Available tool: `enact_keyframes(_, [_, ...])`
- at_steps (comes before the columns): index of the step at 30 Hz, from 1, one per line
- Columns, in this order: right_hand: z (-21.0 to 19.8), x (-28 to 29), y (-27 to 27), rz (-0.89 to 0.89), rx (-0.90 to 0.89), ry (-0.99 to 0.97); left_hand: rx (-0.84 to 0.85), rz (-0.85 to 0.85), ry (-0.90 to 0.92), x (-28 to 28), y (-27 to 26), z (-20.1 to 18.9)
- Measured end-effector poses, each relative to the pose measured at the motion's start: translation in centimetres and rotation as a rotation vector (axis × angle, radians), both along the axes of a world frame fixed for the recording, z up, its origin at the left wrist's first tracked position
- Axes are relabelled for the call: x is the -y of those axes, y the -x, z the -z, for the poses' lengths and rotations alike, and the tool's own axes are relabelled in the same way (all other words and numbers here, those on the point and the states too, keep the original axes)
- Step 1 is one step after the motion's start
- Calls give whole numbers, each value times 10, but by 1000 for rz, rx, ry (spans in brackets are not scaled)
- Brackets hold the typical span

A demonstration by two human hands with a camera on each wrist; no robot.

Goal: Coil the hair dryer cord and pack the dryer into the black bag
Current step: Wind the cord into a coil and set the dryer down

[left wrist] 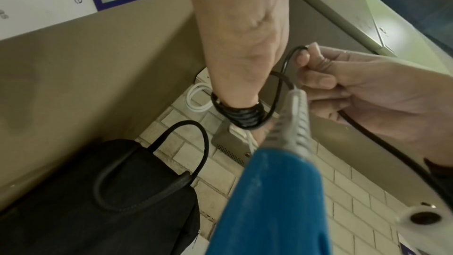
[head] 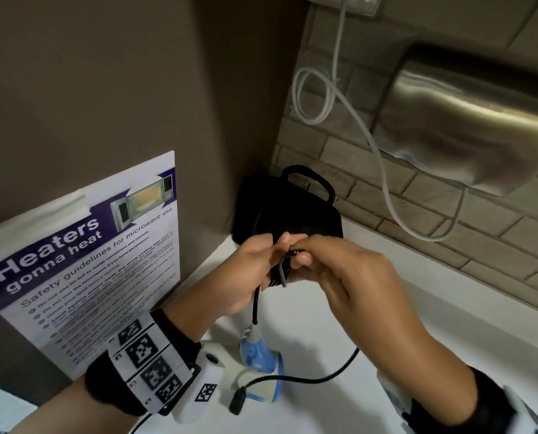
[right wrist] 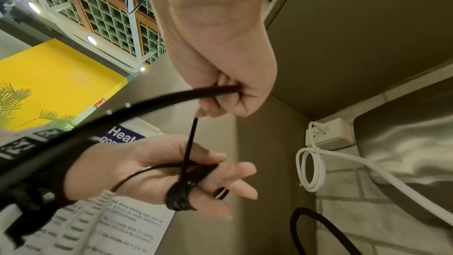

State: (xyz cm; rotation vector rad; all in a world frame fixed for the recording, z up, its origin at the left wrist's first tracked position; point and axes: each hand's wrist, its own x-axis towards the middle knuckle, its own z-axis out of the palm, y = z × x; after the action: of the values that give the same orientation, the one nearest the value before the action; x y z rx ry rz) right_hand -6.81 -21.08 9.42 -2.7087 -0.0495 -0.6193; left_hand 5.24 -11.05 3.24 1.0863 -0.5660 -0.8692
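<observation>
Several turns of the black cord [head: 280,270] are wound round the fingers of my left hand [head: 248,267], whose thumb lies over the coil [right wrist: 181,195]. My right hand [head: 333,270] pinches the cord [right wrist: 215,88] just beside it. The loose tail [head: 317,375] runs from that hand down to the plug [head: 238,402] on the white counter [head: 402,324]. The blue and white hair dryer [head: 258,355] sits below my left hand, and its grey cord sleeve [left wrist: 294,115] points up to the coil. The black bag [head: 286,208] stands behind both hands in the corner, handles up.
A microwave safety poster [head: 82,261] leans against the left wall. A white cable [head: 320,98] hangs looped on the brick wall, from an outlet [right wrist: 328,135]. A brushed-steel appliance [head: 480,120] juts out at the right above the counter.
</observation>
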Motion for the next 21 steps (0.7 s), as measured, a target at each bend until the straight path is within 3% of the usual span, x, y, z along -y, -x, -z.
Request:
enact_keyframes(5, [-6,26,-25,51,81,-7,4,192,41,-12,4,-1])
enact_keyframes(9, [11,50,-41,63,-11,-69,-10,240,85,-17,5,-3])
enact_keyframes(16, [50,42,-45,2,-234,-255,40,176,142,-14,10,-2])
enact_keyframes(19, [58,35,-38,96,-398,-60,-40,76,166,-8,12,-4])
enact_keyframes(21, [62,28,-31,111,-384,-18,-89,25,191,-5,14,-4])
